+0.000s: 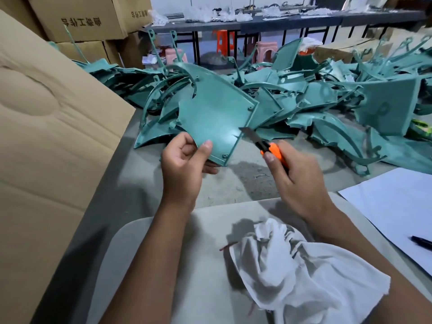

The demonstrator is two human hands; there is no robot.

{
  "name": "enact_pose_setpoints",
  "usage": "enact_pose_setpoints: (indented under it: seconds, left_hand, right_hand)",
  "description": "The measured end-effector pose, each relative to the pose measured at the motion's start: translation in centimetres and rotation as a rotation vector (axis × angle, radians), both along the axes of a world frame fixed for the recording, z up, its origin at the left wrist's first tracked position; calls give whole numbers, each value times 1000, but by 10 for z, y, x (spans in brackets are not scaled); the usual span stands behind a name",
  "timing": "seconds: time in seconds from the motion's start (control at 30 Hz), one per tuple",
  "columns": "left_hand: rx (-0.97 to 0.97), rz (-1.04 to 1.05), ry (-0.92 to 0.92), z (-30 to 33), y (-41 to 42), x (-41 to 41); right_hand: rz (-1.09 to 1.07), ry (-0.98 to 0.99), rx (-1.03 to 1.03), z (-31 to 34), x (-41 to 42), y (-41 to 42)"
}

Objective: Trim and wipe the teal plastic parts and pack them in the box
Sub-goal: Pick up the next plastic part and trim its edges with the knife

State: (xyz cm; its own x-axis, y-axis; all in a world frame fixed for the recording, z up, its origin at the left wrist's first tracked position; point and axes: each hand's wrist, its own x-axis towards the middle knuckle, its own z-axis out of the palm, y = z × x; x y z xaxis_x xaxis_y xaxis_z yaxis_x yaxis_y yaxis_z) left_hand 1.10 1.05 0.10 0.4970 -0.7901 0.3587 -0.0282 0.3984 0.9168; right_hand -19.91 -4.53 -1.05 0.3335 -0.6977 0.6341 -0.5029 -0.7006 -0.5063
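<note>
The left hand (pixel 184 157) pinches the teal part (pixel 210 113) by its near corner, and the right hand (pixel 294 174), fingers wrapped round the knife (pixel 264 143), holds the blade at its right edge.

Small factory finishing/packing shop: heap of moulded teal parts (pixel 315 99) across the bench's (pixel 245 178) far side, stacked printed cartons (pixel 79 17) at far-left corner, long worktable (pixel 280 21) behind.
</note>
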Motion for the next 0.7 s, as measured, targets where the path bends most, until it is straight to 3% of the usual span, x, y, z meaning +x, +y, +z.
enact_pose_setpoints:
  seconds: [0.27,0.4,0.53,0.7]
  left_hand:
    - [-49,-108,102,6,1,-3]
    - [-13,-195,130,6,2,0]
    - [29,-231,144,6,4,3]
    - [25,-254,116,5,7,9]
  right_hand:
    - [181,104,-22,-1,3,3]
    - [152,116,-36,0,5,7]
    - [-4,70,-60,3,4,6]
    - [-470,-62,55,2,-13,-9]
